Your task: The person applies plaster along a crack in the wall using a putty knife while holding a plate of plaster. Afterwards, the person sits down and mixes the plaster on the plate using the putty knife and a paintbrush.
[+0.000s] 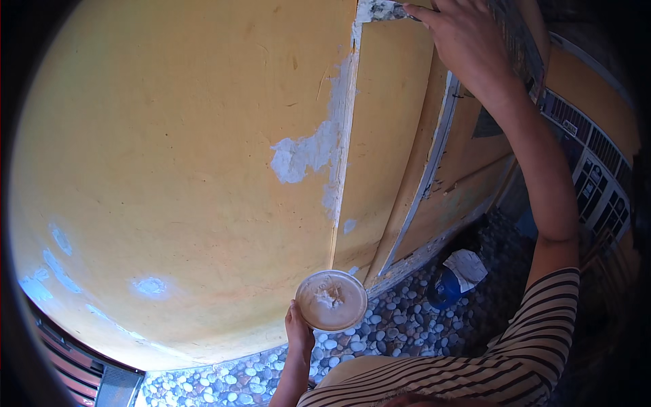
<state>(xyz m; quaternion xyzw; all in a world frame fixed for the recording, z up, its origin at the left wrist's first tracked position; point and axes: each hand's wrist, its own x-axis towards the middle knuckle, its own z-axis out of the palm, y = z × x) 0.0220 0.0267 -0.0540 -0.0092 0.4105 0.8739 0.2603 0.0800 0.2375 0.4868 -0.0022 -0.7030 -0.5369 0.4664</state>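
Observation:
Low in front of me, my left hand (298, 331) grips the rim of a round, shallow plate or lid (319, 308). A small heap of whitish paste (330, 294) lies in its middle. High up, my right hand (468, 44) reaches to the top of a wall corner, beside a whitish, rough patch (381, 11). The fingers there are bent and partly cut off by the upper edge of the view, and what they hold cannot be made out. A yellow wall (203, 102) faces me, with a pale grey-white patch (305, 154) along its vertical edge.
Smaller pale patches (149, 286) mark the wall low on the left. Pebble-patterned flooring (400, 325) runs along its foot. A blue container (444, 290) with a whitish sheet (465, 269) on it stands to the right. At lower left is a reddish slatted object (68, 359).

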